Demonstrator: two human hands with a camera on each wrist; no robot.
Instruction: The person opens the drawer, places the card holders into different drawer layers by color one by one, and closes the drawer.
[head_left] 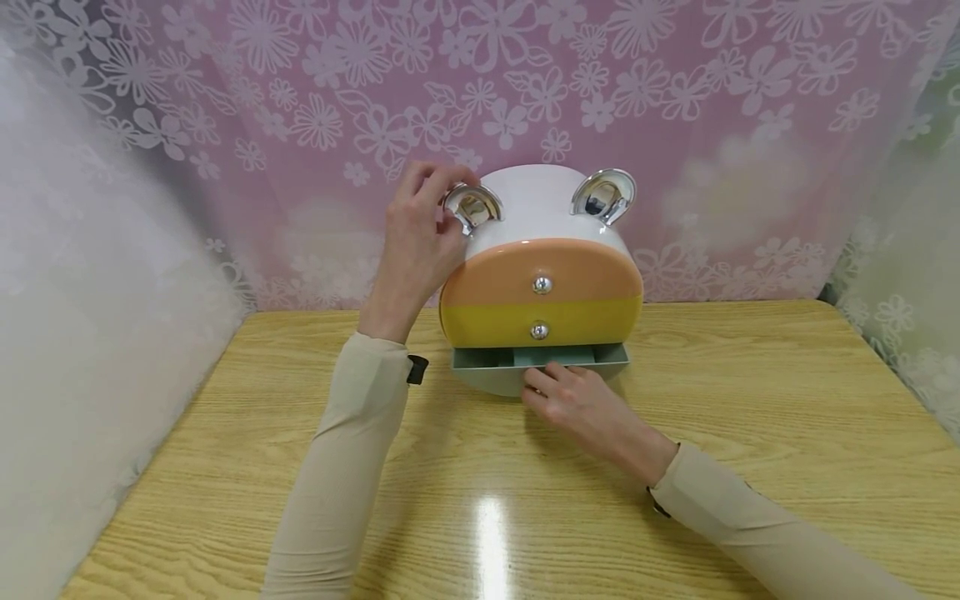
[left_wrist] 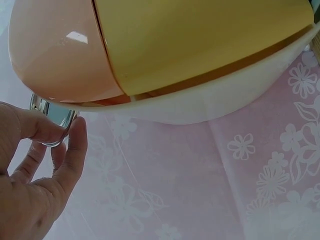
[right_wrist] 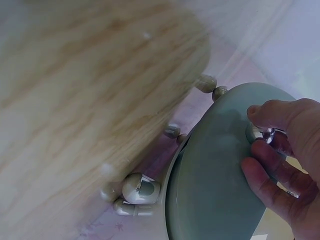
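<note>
A rounded white drawer box with two silver ears stands at the back of the table. My left hand grips its left ear, thumb and fingers around the rim, as the left wrist view also shows. Orange and yellow drawers, each with a silver knob, sit closed. Below them the pale green drawer is pulled partly out, its inside showing lighter green in the middle. My right hand is at its front, and in the right wrist view its fingers pinch the silver knob.
The wood-grain table spreads in front and to both sides. Close behind the box hangs a pink flowered curtain, with pale sheets at left and right. Silver ball feet show under the box.
</note>
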